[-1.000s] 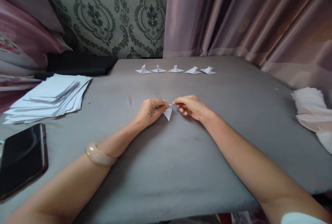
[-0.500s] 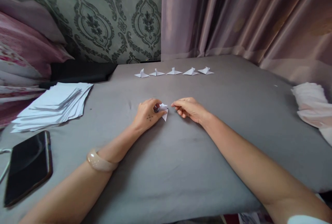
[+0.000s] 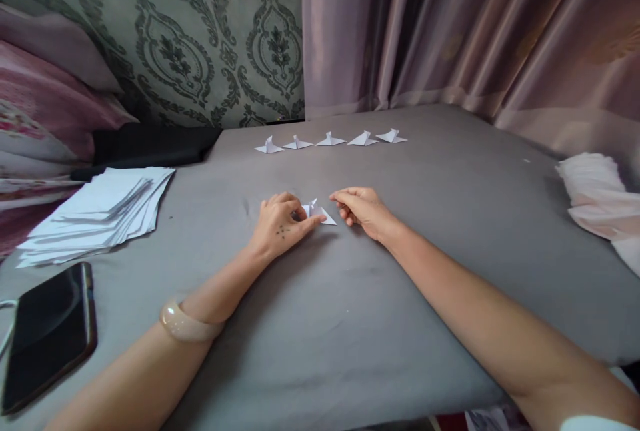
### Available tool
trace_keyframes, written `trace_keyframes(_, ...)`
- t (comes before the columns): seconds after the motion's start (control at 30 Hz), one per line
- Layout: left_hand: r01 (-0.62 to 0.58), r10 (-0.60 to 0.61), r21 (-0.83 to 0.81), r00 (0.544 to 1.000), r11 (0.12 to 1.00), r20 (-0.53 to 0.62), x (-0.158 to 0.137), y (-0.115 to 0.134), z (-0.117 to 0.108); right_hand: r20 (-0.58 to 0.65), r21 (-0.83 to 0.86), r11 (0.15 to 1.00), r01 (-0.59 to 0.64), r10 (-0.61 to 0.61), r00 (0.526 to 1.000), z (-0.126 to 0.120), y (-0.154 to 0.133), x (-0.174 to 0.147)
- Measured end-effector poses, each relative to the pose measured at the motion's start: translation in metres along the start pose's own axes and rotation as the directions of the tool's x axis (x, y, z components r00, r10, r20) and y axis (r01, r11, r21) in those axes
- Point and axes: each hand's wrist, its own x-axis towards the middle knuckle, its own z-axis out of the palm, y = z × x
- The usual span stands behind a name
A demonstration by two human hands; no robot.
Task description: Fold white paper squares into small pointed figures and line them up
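A small folded white paper figure (image 3: pixel 316 210) is pinched between the thumb and fingers of my left hand (image 3: pixel 283 223), just above or on the grey cloth; I cannot tell which. Part of the figure is hidden behind that hand. One tip points up and a wing-like corner points right. To its right, apart from the paper, is my right hand (image 3: pixel 361 208), its fingers curled with thumb and forefinger pressed together; whether anything tiny sits between them does not show. Behind both hands stands a row of several similar folded paper figures (image 3: pixel 331 140).
A stack of white paper sheets (image 3: pixel 100 211) lies at the left, with a black phone (image 3: pixel 53 334) in front of it. Behind the stack is a black folded item (image 3: pixel 155 144). A pale cloth bundle (image 3: pixel 597 194) rests at the right edge. Curtains (image 3: pixel 450 24) hang behind the grey-covered surface (image 3: pixel 360 338).
My left hand has turned the paper figure, so its pointed corner now faces right instead of down. My right hand stays nearly in place. The whole view has shifted slightly.
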Motion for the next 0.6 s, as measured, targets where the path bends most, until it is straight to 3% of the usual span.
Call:
trace_keyframes(0.1, 0.034, -0.037, -0.067, 0.999, 0.997, -0.038, 0.001, -0.001, -0.002, -0.093, -0.113, 0.992, 0.063, -0.073, 0.993, 0.0, -0.002, -0.004)
trace_keyframes(0.17, 0.073, -0.078, -0.086, 0.996, 0.994, -0.053, 0.004, -0.008, -0.002, -0.078, -0.265, 0.952, 0.153, -0.179, 0.981, 0.0, -0.001, -0.007)
trace_keyframes(0.3, -0.022, 0.022, -0.039, 1.0, 0.999, -0.007, 0.008, -0.023, 0.003, 0.104, -0.579, 0.732, 0.359, -0.37, 0.923, 0.004, 0.006, -0.018)
trace_keyframes(0.43, -0.122, 0.121, 0.064, 0.992, 0.99, 0.024, 0.006, -0.024, 0.007, 0.254, -0.775, 0.452, 0.441, -0.416, 0.873, 0.009, 0.011, -0.03)
trace_keyframes(0.5, -0.105, 0.102, 0.098, 0.994, 0.99, 0.036, 0.004, -0.021, 0.007, 0.287, -0.811, 0.372, 0.451, -0.419, 0.861, 0.009, 0.012, -0.032)
trace_keyframes(0.6, -0.008, 0.002, 0.082, 0.997, 0.997, 0.076, 0.001, -0.012, 0.006, 0.284, -0.836, 0.319, 0.446, -0.443, 0.85, 0.007, 0.012, -0.026)
